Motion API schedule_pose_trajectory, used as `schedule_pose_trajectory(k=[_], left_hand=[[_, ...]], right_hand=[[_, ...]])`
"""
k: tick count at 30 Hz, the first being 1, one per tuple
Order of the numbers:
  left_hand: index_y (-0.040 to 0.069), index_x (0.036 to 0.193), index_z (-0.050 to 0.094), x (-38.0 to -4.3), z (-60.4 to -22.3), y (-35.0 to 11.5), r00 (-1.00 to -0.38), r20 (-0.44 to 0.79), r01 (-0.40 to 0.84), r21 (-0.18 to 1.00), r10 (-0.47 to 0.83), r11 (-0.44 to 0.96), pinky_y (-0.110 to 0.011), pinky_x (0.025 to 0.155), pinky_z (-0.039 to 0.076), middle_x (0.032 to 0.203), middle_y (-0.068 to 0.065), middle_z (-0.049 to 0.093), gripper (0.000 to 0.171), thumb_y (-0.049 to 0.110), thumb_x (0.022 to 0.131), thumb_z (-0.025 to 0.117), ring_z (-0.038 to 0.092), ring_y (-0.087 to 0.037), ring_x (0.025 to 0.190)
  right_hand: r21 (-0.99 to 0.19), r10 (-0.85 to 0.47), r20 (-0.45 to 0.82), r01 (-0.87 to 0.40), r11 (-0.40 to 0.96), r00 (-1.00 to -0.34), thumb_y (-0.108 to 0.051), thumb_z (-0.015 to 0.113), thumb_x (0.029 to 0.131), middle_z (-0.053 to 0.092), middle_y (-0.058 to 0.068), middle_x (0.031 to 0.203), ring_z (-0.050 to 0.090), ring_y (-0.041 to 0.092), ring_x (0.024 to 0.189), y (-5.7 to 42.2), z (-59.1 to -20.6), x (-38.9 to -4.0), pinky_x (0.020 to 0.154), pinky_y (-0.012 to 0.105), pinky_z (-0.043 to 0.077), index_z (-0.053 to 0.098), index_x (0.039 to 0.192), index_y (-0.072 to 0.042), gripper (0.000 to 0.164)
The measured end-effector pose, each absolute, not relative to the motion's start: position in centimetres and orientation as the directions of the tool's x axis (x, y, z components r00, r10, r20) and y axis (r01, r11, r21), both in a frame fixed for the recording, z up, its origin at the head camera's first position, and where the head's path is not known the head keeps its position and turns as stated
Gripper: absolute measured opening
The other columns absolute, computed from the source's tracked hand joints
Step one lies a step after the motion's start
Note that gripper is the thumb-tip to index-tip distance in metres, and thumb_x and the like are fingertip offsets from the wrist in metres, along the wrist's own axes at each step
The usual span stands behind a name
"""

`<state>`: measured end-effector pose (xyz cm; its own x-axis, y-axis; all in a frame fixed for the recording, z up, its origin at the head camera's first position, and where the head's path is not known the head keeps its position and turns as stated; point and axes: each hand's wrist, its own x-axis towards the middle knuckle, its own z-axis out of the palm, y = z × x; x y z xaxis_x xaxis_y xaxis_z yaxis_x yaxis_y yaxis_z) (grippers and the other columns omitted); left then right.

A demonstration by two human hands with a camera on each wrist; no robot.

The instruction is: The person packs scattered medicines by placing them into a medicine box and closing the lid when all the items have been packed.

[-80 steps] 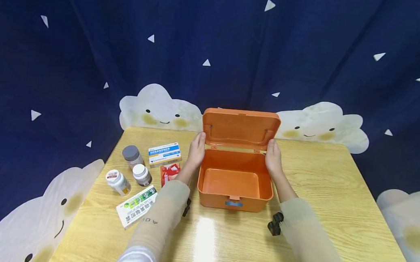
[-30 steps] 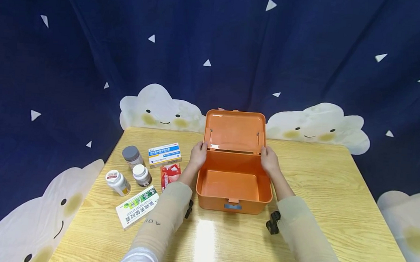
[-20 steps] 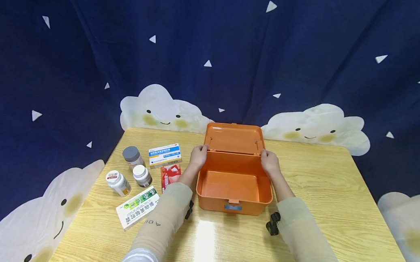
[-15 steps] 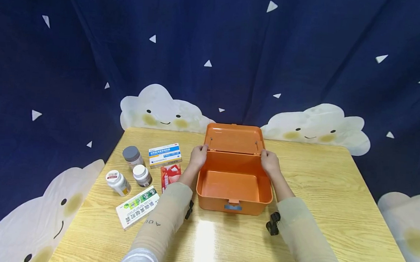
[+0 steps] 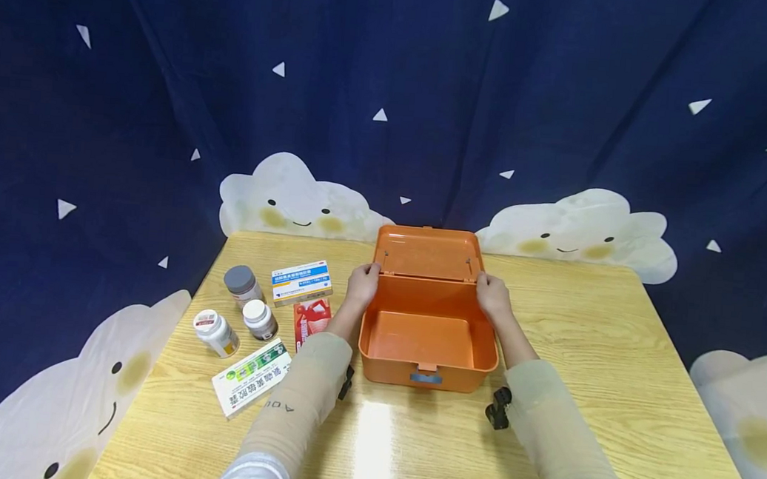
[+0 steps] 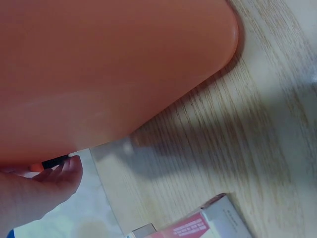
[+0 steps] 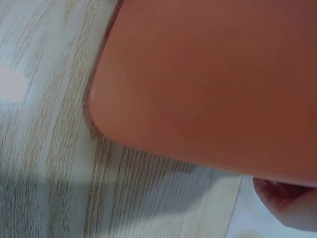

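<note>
An orange plastic storage box [image 5: 381,371] stands on the table with its lid [image 5: 426,251] tipped far back on the hinges. Nothing lies inside it; a grey-blue latch [image 5: 426,378] shows on its front. My left hand [image 5: 362,284] grips the back left corner beside the hinge, thumb on top. At the opposite back corner, my right hand [image 5: 494,295] holds on the same way. Both wrist views are filled largely by the orange side walls [image 6: 124,64], and the fingers [image 7: 292,201] curl behind the back edge there.
Left of the box are a grey-capped bottle [image 5: 242,283], two white-capped bottles [image 5: 260,320], a blue-and-white medicine box [image 5: 300,283], a red packet [image 5: 311,319] and a green-and-white carton [image 5: 252,377]. A dark blue curtain [image 5: 434,87] hangs behind the wooden table [image 5: 603,344].
The lid has swung farther back and down from nearly upright. Both hands have shifted to the hinge corners. Over the last half second nothing visibly moves.
</note>
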<state>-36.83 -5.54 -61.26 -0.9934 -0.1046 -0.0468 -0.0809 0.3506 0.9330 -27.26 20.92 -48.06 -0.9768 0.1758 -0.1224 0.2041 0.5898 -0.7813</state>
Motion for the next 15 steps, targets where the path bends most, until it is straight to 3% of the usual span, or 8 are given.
schedule_pose_trajectory(k=[3, 6, 10, 13, 15], left_hand=[[0.007, 0.12, 0.06, -35.5, -59.2, -5.3, -0.993, -0.061, -0.093, 0.935, -0.104, 0.343, -0.036, 0.088, 0.045, 0.118, -0.012, 0.059, 0.053, 0.048, 0.092, 0.042, 0.054, -0.026, 0.108], [0.019, 0.12, 0.06, -39.3, -64.6, -5.6, -0.991, -0.065, -0.103, 0.929, -0.119, 0.356, -0.04, 0.091, 0.042, 0.118, -0.005, 0.06, 0.058, 0.062, 0.087, 0.039, 0.053, -0.024, 0.11], [0.024, 0.116, 0.061, -42.4, -69.3, -5.9, -0.99, -0.05, -0.095, 0.924, -0.132, 0.37, -0.039, 0.091, 0.042, 0.114, -0.001, 0.06, 0.064, 0.072, 0.08, 0.037, 0.054, -0.02, 0.107], [0.017, 0.119, 0.06, -42.3, -68.9, -5.7, -0.99, -0.045, -0.092, 0.921, -0.132, 0.377, -0.041, 0.089, 0.043, 0.114, -0.006, 0.06, 0.061, 0.064, 0.086, 0.038, 0.055, -0.024, 0.106], [0.022, 0.118, 0.06, -44.5, -72.1, -6.0, -0.991, -0.034, -0.083, 0.92, -0.132, 0.383, -0.042, 0.087, 0.044, 0.112, -0.003, 0.062, 0.059, 0.065, 0.085, 0.038, 0.056, -0.023, 0.103]], right_hand=[[-0.78, 0.171, -0.131, 0.208, 0.59, -0.976, -0.025, 0.022, 0.098, 0.052, 0.028, 0.107, 0.046, 0.033, 0.089, 21.0, -48.1, -27.3, 0.077, 0.042, 0.039, 0.056, 0.111, 0.009, 0.049], [-0.78, 0.173, -0.132, 0.21, 0.59, -0.976, -0.025, 0.022, 0.098, 0.052, 0.028, 0.107, 0.046, 0.033, 0.089, 21.0, -48.0, -27.3, 0.077, 0.042, 0.039, 0.056, 0.11, 0.008, 0.049], [-0.782, 0.178, -0.123, 0.205, 0.589, -0.976, -0.024, 0.024, 0.098, 0.052, 0.024, 0.093, 0.046, 0.031, 0.082, 20.9, -48.0, -27.3, 0.069, 0.037, 0.039, 0.057, 0.103, 0.007, 0.046], [-0.785, 0.181, -0.115, 0.201, 0.586, -0.977, -0.024, 0.024, 0.097, 0.049, 0.02, 0.082, 0.045, 0.029, 0.076, 20.9, -48.0, -27.3, 0.064, 0.034, 0.036, 0.056, 0.094, 0.006, 0.044], [-0.787, 0.187, -0.109, 0.199, 0.584, -0.976, -0.024, 0.024, 0.097, 0.05, 0.02, 0.085, 0.045, 0.029, 0.077, 20.9, -48.1, -27.2, 0.065, 0.034, 0.036, 0.056, 0.094, 0.006, 0.044]])
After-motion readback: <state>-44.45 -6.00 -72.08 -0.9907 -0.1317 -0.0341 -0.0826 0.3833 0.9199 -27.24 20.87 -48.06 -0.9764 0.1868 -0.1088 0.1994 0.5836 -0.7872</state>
